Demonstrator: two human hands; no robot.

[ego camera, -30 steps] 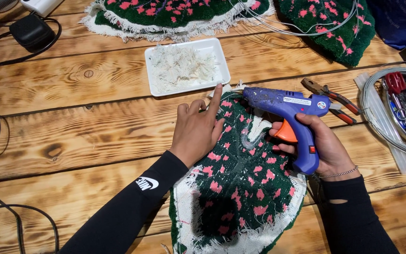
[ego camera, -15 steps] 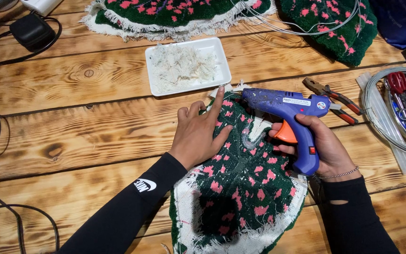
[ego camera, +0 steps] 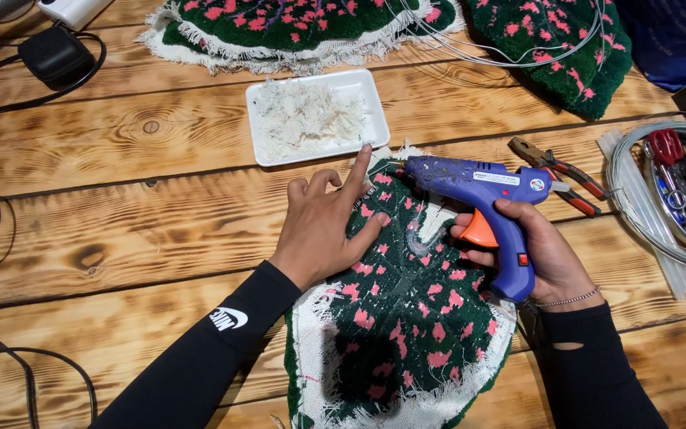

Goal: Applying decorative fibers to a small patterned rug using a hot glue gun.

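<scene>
Two bare hands are working over one green tufted piece (ego camera: 406, 334) with pink flecks and a white fringe, which is lying on the wooden table (ego camera: 121, 199) near its front edge. The left hand (ego camera: 327, 226) is resting flat and released on the piece's upper left part, fingers spread, the index finger pointing toward the tray (ego camera: 317, 116). The right hand (ego camera: 537, 254) is clenching the grip of one blue glue gun (ego camera: 486, 202), a finger lying on its orange trigger; the nozzle is pointing left, just above the piece's top edge. A shiny streak of glue is showing on the piece below the nozzle.

One white tray is sitting just beyond the left fingertips, holding a heap of white fibre scraps. Two more green tufted pieces are lying at the table's far edge, one at centre (ego camera: 295, 24) and one to the right (ego camera: 557, 48). One pair of red-handled pliers (ego camera: 557, 175) is lying just right of the gun. One coil of wire (ego camera: 660, 199) is ringing some tools at the far right. One black adapter (ego camera: 55, 54) with cables is sitting at the far left.
</scene>
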